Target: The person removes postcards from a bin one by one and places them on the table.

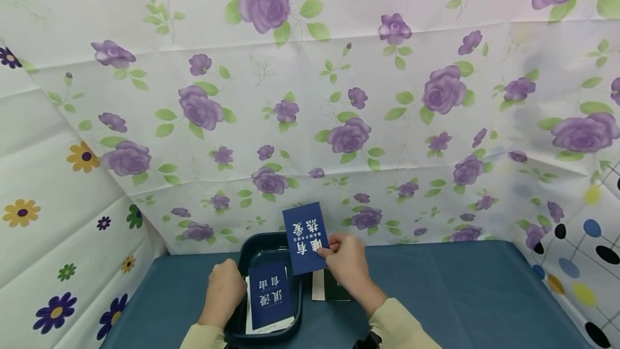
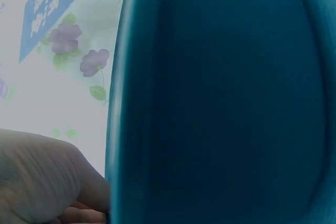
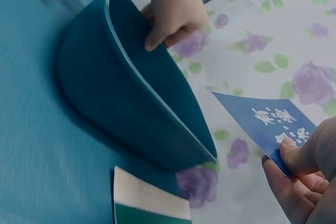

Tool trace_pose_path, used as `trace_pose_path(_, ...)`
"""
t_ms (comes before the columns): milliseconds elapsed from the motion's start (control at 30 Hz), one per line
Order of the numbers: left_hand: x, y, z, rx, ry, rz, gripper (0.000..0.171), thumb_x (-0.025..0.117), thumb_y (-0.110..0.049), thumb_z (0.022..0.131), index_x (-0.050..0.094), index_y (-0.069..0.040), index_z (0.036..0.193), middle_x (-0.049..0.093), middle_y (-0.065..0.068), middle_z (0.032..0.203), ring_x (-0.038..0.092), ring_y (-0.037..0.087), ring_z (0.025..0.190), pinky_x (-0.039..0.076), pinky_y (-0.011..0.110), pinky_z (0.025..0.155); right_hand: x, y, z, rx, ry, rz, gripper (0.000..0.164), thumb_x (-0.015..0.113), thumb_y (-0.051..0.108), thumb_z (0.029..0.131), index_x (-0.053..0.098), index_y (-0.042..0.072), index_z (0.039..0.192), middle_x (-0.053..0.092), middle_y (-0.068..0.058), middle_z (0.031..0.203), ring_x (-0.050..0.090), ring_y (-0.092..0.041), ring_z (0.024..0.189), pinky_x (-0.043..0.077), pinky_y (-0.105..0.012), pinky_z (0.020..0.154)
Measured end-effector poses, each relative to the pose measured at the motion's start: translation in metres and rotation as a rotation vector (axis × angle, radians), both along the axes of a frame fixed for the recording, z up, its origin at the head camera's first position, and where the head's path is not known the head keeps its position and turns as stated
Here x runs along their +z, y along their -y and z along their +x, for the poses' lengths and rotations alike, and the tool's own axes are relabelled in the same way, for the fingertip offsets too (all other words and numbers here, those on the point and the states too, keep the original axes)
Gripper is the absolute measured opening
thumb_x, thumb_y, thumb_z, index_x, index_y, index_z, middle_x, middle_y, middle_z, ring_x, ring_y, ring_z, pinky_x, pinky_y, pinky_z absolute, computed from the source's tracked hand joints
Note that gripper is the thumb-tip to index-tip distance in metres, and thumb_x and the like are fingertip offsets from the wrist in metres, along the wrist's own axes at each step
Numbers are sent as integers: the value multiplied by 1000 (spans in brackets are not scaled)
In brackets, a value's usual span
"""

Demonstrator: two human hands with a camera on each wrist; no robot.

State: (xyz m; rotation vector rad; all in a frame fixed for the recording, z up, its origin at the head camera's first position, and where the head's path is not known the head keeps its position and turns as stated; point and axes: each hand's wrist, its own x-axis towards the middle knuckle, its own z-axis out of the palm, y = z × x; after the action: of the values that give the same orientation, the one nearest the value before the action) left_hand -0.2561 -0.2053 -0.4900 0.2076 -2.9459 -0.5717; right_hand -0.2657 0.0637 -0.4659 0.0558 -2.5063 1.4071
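Observation:
A dark teal plastic tub (image 1: 298,319) rests on the table, and my left hand (image 1: 224,291) grips its left rim with the thumb inside the wall (image 3: 142,85). Between thumb and fingers, my right hand (image 1: 350,264) pinches a blue card (image 1: 304,236) with white characters, raised at the tub's far right side. Inside the tub lies another blue card (image 1: 271,296) with white characters, on top of white cards (image 1: 271,329). The left wrist view shows mostly the tub's outer wall (image 2: 231,98).
A dark green and cream card or booklet (image 1: 334,291) lies on the blue table cover (image 1: 450,290), right of the tub and partly behind my right hand. Behind the table hangs a floral sheet (image 1: 310,149), with patterned sheets at both sides.

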Motion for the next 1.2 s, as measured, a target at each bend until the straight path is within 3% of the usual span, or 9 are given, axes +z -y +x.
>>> trace_pose_path(267, 1, -1, 1, -6, -4, -1, 9, 59, 2, 71, 52, -3, 68, 53, 11, 64, 56, 22, 60, 41, 37, 47, 0, -29, 0, -63, 23, 13, 28, 76, 22, 76, 67, 5, 97, 57, 0, 79, 55, -11, 67, 46, -27, 56)
trace_pose_path(633, 1, 0, 1, -5, -9, 2, 15, 56, 2, 72, 48, -6, 63, 49, 8, 59, 51, 18, 56, 39, 37, 47, -16, -65, -2, -126, 86, 5, 26, 75, 20, 76, 64, 5, 93, 56, -4, 78, 54, -13, 62, 45, -29, 51)
trace_pose_path(900, 0, -2, 0, -13, -17, -9, 7, 58, 2, 71, 53, -2, 68, 55, 14, 64, 59, 31, 61, 44, 41, 48, -34, -81, -2, -166, 182, -18, 27, 74, 16, 77, 64, 2, 97, 57, -5, 77, 56, -12, 58, 46, -27, 47)
trace_pose_path(1200, 0, -1, -1, -12, -1, -15, 7, 58, 2, 72, 53, -2, 68, 54, 13, 63, 58, 29, 59, 43, 39, 47, -46, -94, 4, -187, 197, 166, 18, 76, 21, 74, 62, 9, 76, 55, 3, 61, 52, -10, 53, 42, -29, 48)
